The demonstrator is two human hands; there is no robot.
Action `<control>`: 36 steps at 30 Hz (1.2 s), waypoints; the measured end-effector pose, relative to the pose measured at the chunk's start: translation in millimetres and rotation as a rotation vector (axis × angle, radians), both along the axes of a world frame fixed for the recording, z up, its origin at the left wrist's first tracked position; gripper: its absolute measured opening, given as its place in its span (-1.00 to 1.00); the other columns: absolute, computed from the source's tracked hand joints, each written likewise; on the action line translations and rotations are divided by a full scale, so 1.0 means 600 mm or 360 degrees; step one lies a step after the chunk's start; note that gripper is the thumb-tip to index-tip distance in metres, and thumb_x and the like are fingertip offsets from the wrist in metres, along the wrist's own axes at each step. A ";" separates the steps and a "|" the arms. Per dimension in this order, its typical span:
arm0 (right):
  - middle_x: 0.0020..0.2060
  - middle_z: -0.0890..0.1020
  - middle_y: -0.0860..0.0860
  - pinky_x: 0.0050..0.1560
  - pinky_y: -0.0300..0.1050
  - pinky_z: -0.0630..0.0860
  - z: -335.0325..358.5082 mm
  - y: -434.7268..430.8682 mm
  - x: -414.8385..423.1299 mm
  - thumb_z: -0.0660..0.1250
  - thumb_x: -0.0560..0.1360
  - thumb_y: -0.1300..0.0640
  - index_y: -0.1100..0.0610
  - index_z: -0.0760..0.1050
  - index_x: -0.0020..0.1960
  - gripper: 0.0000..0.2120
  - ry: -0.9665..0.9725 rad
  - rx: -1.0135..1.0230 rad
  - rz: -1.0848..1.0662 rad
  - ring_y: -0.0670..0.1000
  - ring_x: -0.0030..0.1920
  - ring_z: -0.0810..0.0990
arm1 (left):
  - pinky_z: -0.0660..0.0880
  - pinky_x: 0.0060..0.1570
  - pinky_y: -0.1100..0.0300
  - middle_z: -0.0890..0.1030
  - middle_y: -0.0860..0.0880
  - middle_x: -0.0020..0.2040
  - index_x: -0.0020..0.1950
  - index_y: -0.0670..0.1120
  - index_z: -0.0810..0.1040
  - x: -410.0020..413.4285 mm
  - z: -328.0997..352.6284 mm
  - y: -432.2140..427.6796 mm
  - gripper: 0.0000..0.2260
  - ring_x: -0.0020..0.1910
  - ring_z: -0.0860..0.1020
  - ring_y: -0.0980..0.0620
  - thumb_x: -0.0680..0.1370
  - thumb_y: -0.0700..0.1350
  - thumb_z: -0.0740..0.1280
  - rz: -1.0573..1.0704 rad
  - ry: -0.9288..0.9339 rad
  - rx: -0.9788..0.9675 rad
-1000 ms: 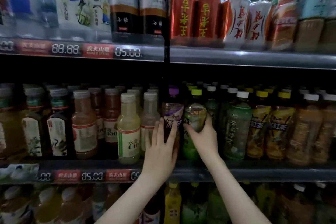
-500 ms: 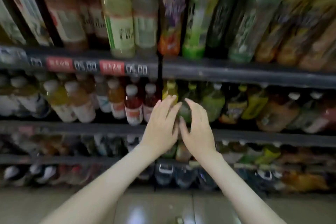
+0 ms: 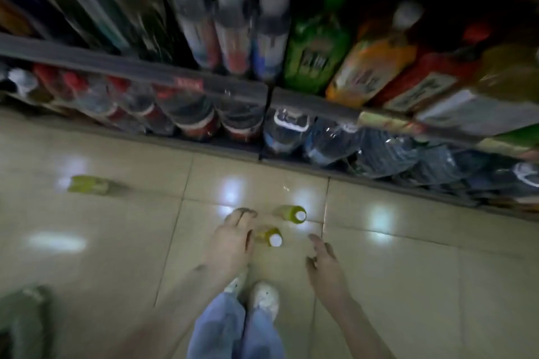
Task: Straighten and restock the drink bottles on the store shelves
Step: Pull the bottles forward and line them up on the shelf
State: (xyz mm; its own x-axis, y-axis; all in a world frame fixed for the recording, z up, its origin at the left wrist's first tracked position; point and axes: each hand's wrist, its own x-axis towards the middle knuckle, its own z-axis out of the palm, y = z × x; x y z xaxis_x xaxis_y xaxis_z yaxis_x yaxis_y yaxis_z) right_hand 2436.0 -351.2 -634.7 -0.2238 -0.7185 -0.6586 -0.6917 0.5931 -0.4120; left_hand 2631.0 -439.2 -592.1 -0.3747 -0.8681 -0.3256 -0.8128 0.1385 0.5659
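Two yellow-green drink bottles with white caps stand on the tiled floor in front of the shelves: a near bottle (image 3: pixel 269 236) and a far bottle (image 3: pixel 291 213). A third yellow bottle (image 3: pixel 89 184) lies on its side on the floor to the left. My left hand (image 3: pixel 232 239) reaches down beside the near bottle on its left, fingers spread, holding nothing. My right hand (image 3: pixel 323 264) hangs lower right of that bottle, fingers loose and empty. The view is blurred.
The low shelves (image 3: pixel 204 86) carry large water bottles (image 3: pixel 332 140) at floor level and tea and juice bottles (image 3: pixel 316 52) above. My feet in white shoes (image 3: pixel 264 297) stand just behind the bottles. A dark blurred object (image 3: pixel 24 318) sits at the lower left.
My view has dropped from the middle shelves to the floor. Both hands left the shelf bottles and came down toward the bottles standing on the tiles.
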 end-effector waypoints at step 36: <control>-0.11 0.59 -0.10 -0.12 -0.29 0.45 0.618 -0.181 0.061 0.44 0.46 0.05 -0.19 0.49 0.03 -0.77 -0.0691 -0.1098 -0.0060 -0.12 -0.19 0.53 | 0.49 -0.04 0.21 0.64 0.07 0.02 0.13 0.05 0.46 0.032 0.468 -0.058 -0.48 0.02 0.59 0.08 0.26 0.18 0.49 0.0111 0.0501 0.0351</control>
